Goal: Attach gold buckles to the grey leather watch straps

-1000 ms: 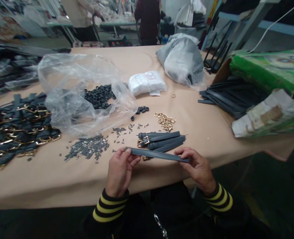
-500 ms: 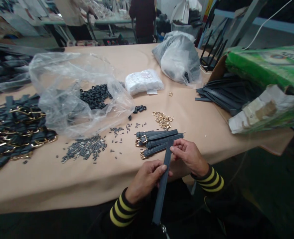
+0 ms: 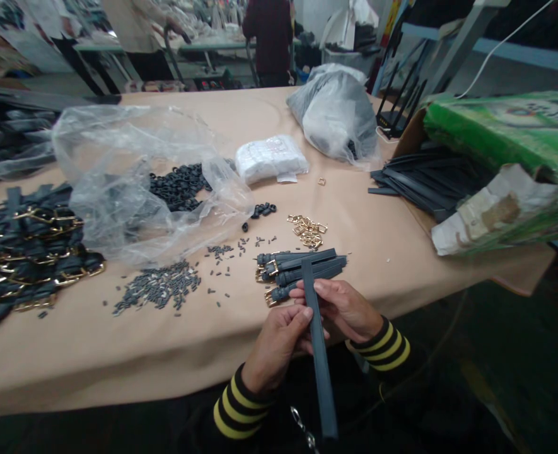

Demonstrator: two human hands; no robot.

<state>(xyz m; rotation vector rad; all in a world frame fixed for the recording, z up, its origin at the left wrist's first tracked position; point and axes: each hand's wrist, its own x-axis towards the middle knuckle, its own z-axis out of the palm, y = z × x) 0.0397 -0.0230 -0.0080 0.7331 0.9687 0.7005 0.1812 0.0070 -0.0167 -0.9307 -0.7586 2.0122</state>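
Note:
A flat dark strap (image 3: 321,372) is held between both hands over the table's front edge, its lower end hanging toward my lap. My left hand (image 3: 281,340) pinches it near the middle, thumb on top. Higher up, my right hand (image 3: 347,306) grips the same strap with thumb and fingers. Just beyond lie several dark straps with gold buckles (image 3: 290,268), partly covered by the held strap's upper end. Behind them is a small heap of gold buckles (image 3: 307,230). Small dark pieces (image 3: 160,287) are scattered to the left.
A clear plastic bag (image 3: 113,164) spills black loops (image 3: 179,186). Behind sit a white packet (image 3: 272,157) and a filled plastic bag (image 3: 338,120). At right, a green box (image 3: 505,132) holds dark strips (image 3: 430,180). Buckled straps (image 3: 33,246) pile up at left. People stand in the background.
The strap has swung, its lower end moving right and its top left. My right hand has shifted left and slightly down along it, closer to my left hand.

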